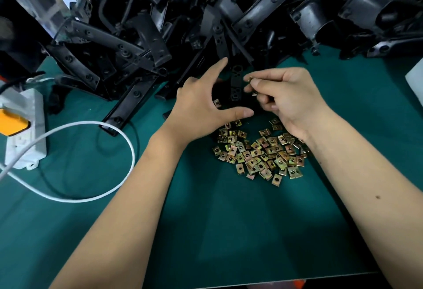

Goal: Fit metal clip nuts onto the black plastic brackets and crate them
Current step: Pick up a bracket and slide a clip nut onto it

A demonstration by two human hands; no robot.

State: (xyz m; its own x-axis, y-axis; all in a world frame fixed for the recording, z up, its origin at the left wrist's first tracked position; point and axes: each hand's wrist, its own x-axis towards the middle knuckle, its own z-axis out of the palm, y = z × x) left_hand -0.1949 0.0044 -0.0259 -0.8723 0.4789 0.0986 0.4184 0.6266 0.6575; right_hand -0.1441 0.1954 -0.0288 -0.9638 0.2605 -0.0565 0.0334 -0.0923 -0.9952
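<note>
A heap of brass-coloured metal clip nuts (263,151) lies on the green table mat (229,220). Behind it, a big pile of black plastic brackets (206,13) fills the far side. One black bracket (236,84) stands between my hands, with a clip nut (217,103) showing on its lower left part. My left hand (206,103) hovers over that bracket, fingers spread and extended, thumb stretched right. My right hand (286,98) pinches a small clip nut (249,79) between thumb and forefinger, just right of the bracket's top. More nuts seem tucked in its curled fingers.
A white power strip (23,128) with an orange plug (11,121) lies at the left edge. A white cable (128,146) loops across the mat beside it. A white object (415,78) sits at the right edge. The table's front edge (274,282) runs along the bottom.
</note>
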